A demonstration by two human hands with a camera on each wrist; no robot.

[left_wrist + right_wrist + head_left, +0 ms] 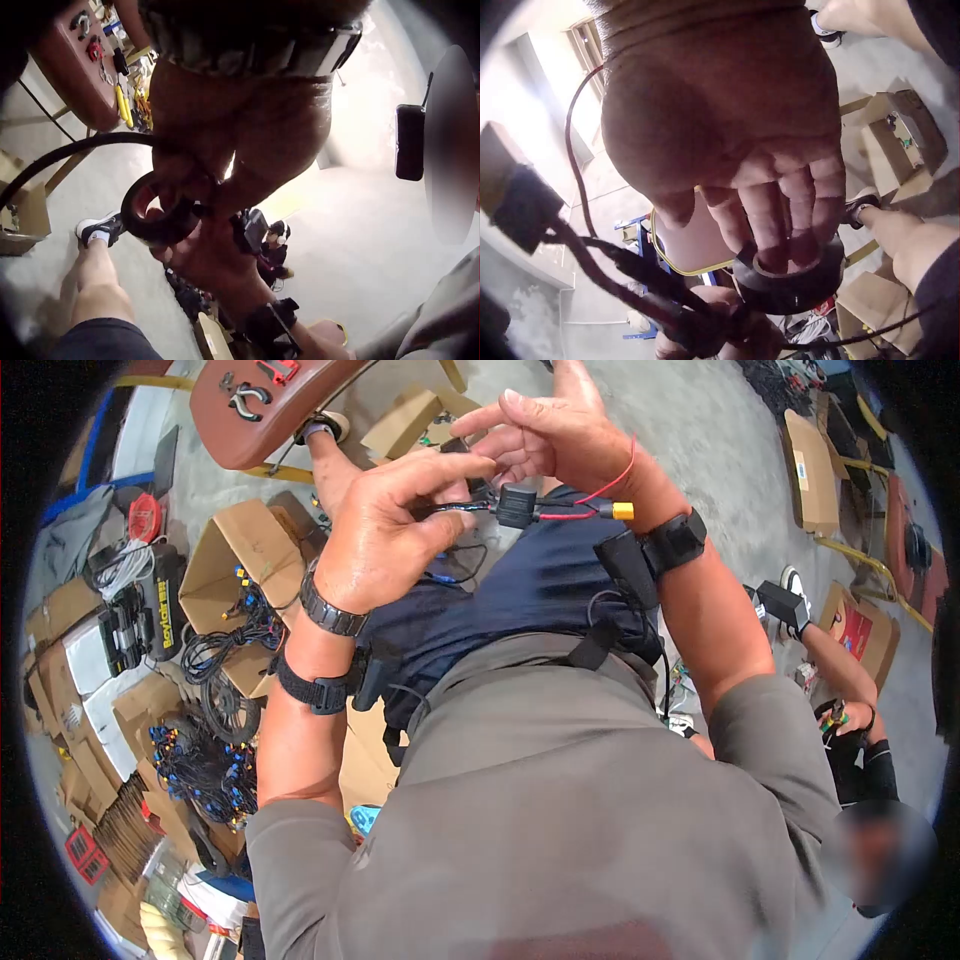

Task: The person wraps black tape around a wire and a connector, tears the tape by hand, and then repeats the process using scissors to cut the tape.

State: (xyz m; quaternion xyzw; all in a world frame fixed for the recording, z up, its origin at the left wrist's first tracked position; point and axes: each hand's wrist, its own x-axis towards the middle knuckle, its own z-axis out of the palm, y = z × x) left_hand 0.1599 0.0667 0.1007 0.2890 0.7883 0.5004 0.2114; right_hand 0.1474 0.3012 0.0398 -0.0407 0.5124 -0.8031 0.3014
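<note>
My left hand pinches a wire harness between thumb and fingers. The harness has red and black wires, a black block and a yellow connector at its end. A thin red wire loops up over my right wrist. My right hand is palm toward the harness, its thumb held apart. In the right wrist view, two of its fingers hook into the core of a roll of black tape. The left wrist view shows the tape roll right by my left fingertips.
A brown-topped stool with pliers on it stands ahead. To the left are open cardboard boxes, bundled cables and a red-black tool case. Another person's arm shows at the right. A leg stretches across the floor.
</note>
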